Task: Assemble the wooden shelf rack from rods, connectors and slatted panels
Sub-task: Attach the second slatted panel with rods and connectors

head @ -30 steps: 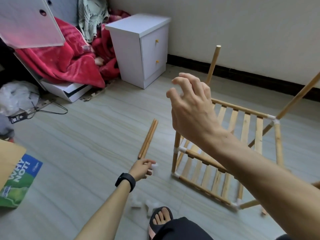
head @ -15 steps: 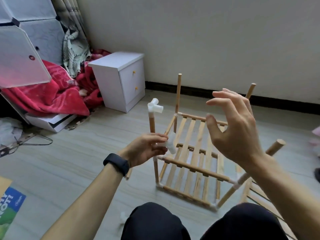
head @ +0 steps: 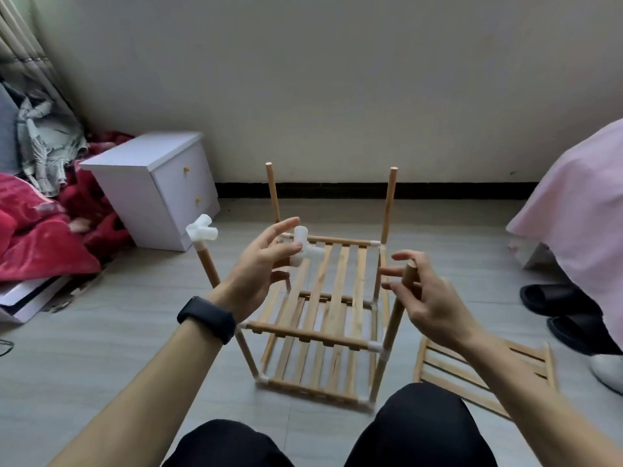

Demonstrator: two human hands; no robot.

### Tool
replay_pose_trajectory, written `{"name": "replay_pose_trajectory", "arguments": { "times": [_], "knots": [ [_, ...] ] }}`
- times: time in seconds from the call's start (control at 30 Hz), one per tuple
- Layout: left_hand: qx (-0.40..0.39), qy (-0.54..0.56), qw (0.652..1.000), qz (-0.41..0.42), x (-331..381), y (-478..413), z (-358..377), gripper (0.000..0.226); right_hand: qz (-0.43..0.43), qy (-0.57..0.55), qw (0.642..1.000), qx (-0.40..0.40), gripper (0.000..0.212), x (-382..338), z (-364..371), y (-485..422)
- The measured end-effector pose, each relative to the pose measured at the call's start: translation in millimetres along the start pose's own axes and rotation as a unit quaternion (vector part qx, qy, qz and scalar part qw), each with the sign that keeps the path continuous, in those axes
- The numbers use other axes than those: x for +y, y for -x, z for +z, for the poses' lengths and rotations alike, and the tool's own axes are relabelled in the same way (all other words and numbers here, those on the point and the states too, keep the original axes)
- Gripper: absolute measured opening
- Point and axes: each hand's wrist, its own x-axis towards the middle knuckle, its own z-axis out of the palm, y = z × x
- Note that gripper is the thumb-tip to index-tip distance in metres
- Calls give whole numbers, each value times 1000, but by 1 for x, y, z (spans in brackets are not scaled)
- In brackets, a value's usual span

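Clock bearings are taken from the middle of the rack, with 12 toward the wall.

- The half-built pale wooden shelf rack (head: 317, 335) stands on the grey wood-look floor (head: 84, 332), just ahead of the person's black-trousered knees (head: 418, 429). Two slatted tiers sit in it, one above the other, joined at the corners by white fittings.
- Four upright round rods rise from the corners. The far-left rod (head: 272, 193) at 11 and the far-right rod (head: 389, 203) at 1 have bare tops.
- The near-left rod (head: 209, 269), leaning out toward 9, carries a white three-way plastic connector already fitted (head: 202, 233).
- The near-right rod (head: 394, 318) at 4 has a bare top.
- Left hand (head: 259, 264), with a black wristband (head: 207, 318), is held over the far-left part of the upper tier. Its fingertips pinch a second white three-way plastic connector (head: 305, 251), and the index finger is stretched out above it.
- Right hand (head: 435, 305) is at the top of the near-right rod with its fingers wide and loosely curved round the tip. I cannot tell whether they touch the wood.
- A spare slatted wooden panel (head: 478, 375) lies flat on the floor at 4, just beside the rack.
- A white two-drawer bedside cabinet (head: 151, 187) stands at 10, with a crumpled red blanket (head: 33, 237) beyond it at 9.
- A pink bed cover (head: 580, 210) hangs at 2, with black slippers (head: 553, 298) below it at 3.
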Motion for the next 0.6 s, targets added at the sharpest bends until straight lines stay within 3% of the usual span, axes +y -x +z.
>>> {"name": "replay_pose_trajectory", "arguments": {
  "times": [0.2, 0.27, 0.37, 0.47, 0.6],
  "knots": [
    [-13, 92, 996, -9, 3, -6, 4, 47, -103, -20, 995, -4, 12, -8, 39, -6],
    [-11, 110, 994, -12, 4, -7, 3, 41, -126, -25, 992, -18, 11, -13, 52, -19],
    [18, 62, 998, 1, 5, -6, -5, 38, -124, -39, 990, -61, 19, -22, 71, -42],
    [55, 40, 998, 8, 5, -2, -18, 50, -102, -54, 987, -112, 10, -24, 92, -62],
    [90, 47, 995, 4, 4, 9, -44, 47, -102, 20, 974, -199, 5, -28, 124, -81]
  ]
}}
